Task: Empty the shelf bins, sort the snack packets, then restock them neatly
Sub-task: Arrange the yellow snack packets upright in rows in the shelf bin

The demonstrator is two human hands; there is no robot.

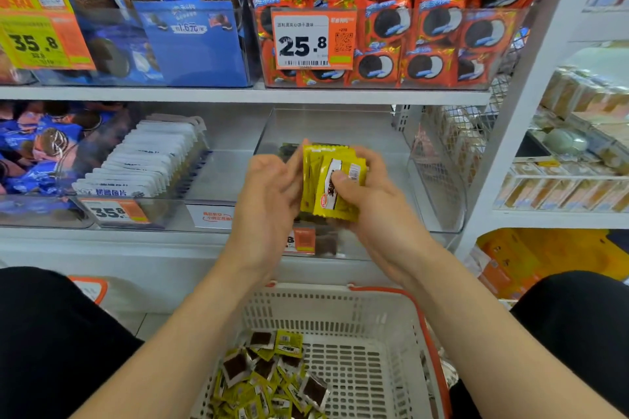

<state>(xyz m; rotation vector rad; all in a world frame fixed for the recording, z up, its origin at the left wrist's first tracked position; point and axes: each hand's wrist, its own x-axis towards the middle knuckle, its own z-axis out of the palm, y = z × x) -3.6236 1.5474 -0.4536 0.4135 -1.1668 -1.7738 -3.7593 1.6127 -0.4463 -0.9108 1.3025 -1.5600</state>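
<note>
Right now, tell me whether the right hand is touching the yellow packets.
Touching. The head view shows the right hand gripping the yellow packets, its thumb pressed on the front one and its fingers curled behind.

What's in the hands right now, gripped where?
A small stack of yellow snack packets. Right hand pinches it, thumb on the front face, fingers behind; left hand rests against the stack's left edge.

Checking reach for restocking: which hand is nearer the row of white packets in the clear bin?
Left. The left hand is to the right of the white packets; the right hand is farther right, beyond the yellow packets it holds.
</note>
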